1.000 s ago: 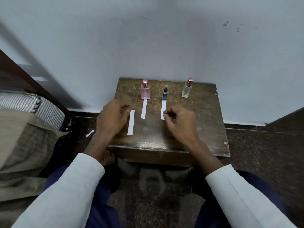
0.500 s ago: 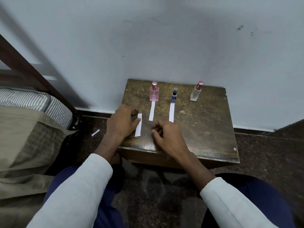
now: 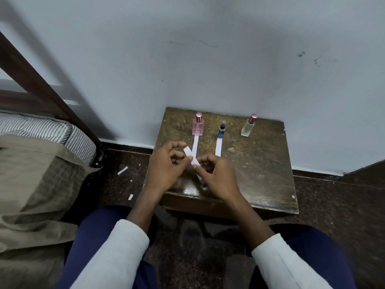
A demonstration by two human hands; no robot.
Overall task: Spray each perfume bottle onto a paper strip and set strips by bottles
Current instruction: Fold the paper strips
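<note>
Three perfume bottles stand at the back of a dark wooden stool [image 3: 260, 163]: a pink bottle [image 3: 198, 125], a small dark blue bottle [image 3: 221, 130] and a clear bottle [image 3: 248, 126] with a pink cap. A white paper strip [image 3: 195, 146] lies in front of the pink bottle, another strip [image 3: 218, 147] in front of the blue one. Over the stool's front left, my left hand [image 3: 164, 167] and my right hand [image 3: 218, 176] both pinch a third strip [image 3: 190, 156], held slanted above the wood.
A bed with a striped mattress [image 3: 48, 130] and olive cover stands at the left. Paper scraps [image 3: 122, 170] lie on the dark floor beside the stool. The pale wall rises just behind the bottles.
The loose strip has left the stool top and now hangs slanted between both hands. My right hand came left from the blue bottle's strip to meet my left hand.
</note>
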